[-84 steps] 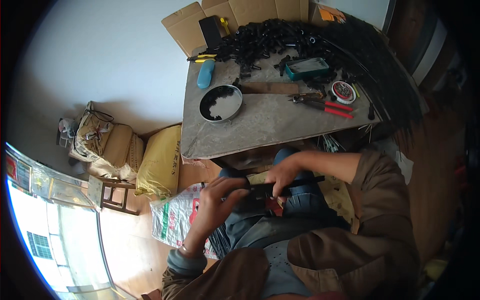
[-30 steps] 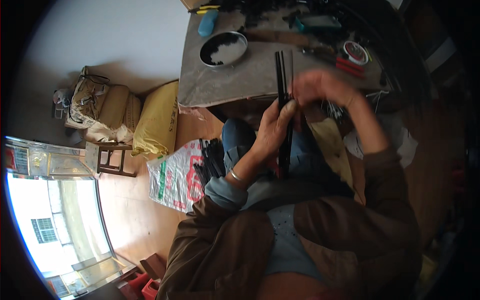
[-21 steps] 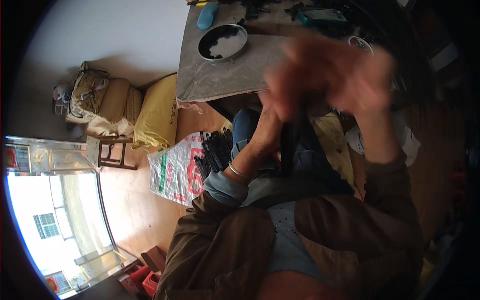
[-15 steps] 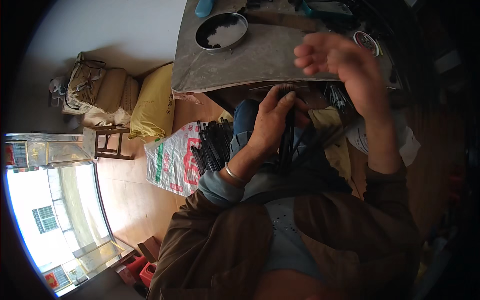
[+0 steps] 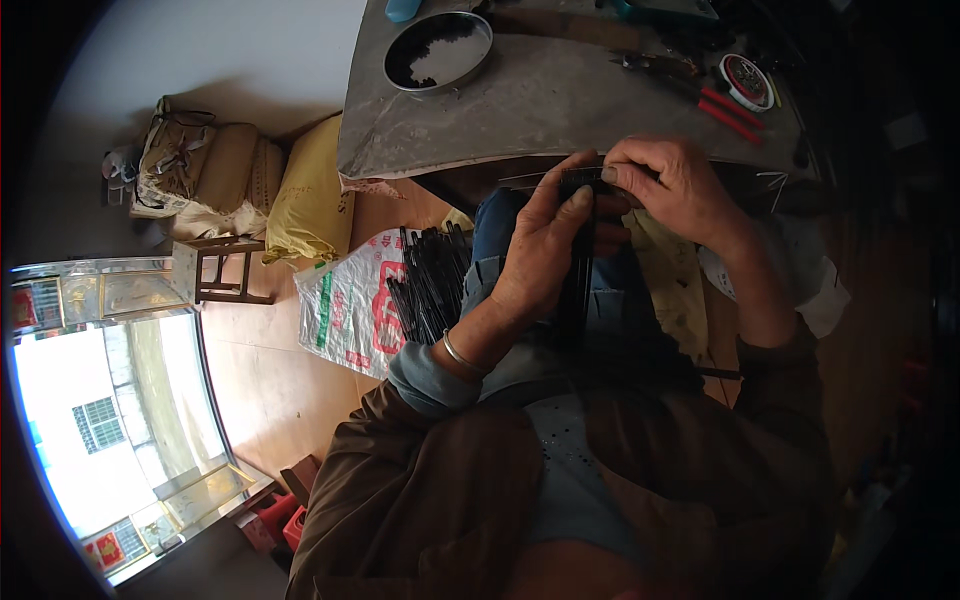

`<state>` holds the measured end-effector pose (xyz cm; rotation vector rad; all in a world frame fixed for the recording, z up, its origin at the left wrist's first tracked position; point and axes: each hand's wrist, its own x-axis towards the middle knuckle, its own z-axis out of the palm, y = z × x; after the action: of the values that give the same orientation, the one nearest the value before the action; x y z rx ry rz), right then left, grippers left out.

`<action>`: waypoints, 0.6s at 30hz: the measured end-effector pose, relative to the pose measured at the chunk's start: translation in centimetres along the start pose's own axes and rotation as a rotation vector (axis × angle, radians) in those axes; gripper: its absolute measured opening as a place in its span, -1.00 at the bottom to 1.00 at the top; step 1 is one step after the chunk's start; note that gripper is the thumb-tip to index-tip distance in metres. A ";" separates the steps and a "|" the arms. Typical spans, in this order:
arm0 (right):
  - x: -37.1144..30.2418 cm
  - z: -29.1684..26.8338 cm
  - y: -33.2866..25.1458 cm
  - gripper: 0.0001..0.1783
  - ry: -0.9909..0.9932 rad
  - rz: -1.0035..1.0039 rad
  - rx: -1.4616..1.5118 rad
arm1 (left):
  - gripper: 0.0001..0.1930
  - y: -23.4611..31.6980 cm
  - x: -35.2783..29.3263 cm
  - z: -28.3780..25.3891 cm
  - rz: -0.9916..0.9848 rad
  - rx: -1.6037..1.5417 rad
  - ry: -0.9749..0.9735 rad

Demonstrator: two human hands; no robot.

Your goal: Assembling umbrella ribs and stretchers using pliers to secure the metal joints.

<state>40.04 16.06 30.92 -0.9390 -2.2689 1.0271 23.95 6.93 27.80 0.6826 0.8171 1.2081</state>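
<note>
Table (image 5: 545,112): near edge close by; a knock could jar the hold.
Black rods (image 5: 576,285): bundled above the lap (image 5: 612,318).
Left hand (image 5: 543,243): clamped around them; slackening could spill some.
Right hand (image 5: 677,192): at their far end; pinch unclear in shadow.

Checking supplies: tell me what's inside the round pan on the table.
Black bits line the left and far sides of the round pan, beside a pale patch. What lies beneath the bits is covered; whether the patch is bare bottom, I cannot tell.
</note>
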 end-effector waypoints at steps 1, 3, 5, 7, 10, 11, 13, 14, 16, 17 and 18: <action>0.0 0.3 0.4 -0.87 0.032 -0.058 -0.006 | -0.57 0.0 0.0 0.1 -0.006 -0.003 0.001; 0.0 0.4 0.8 -0.86 0.065 -0.116 -0.010 | -0.58 0.0 0.1 0.1 -0.012 -0.005 0.003; -0.1 0.2 1.4 -0.85 0.057 -0.072 0.042 | -0.60 -0.1 0.2 -0.2 -0.005 -0.032 0.018; -0.1 -0.2 1.6 -0.84 0.051 -0.049 0.075 | -0.63 -0.1 0.3 -0.3 -0.015 -0.033 0.039; 0.0 -0.7 2.0 -0.83 0.020 -0.018 0.125 | -0.66 0.1 0.5 -0.4 -0.018 -0.031 0.058; 0.1 -0.9 2.2 -0.81 -0.005 -0.009 0.141 | -0.67 0.2 0.5 -0.3 -0.013 -0.031 0.058; -0.1 -0.8 2.5 -0.79 -0.032 0.088 0.359 | -0.68 0.3 0.4 -0.5 -0.018 0.000 0.082; 0.0 -1.1 2.9 -0.74 -0.059 0.189 0.571 | -0.69 0.4 0.5 -0.4 -0.012 -0.010 0.076; -1.0 -1.0 6.9 -0.62 -0.273 0.142 0.823 | -0.69 -0.1 0.8 -0.3 0.034 0.115 0.100; -1.8 -0.6 8.8 -0.60 -0.386 0.091 0.976 | -0.69 -0.3 1.1 -0.7 0.081 0.315 0.108; -1.7 0.0 7.6 -0.58 -0.500 0.157 0.846 | -0.69 -0.2 1.0 -1.6 0.378 0.779 0.054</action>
<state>44.11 18.47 24.71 -0.5178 -1.7719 2.2352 22.89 7.93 26.64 1.4934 1.2578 1.2313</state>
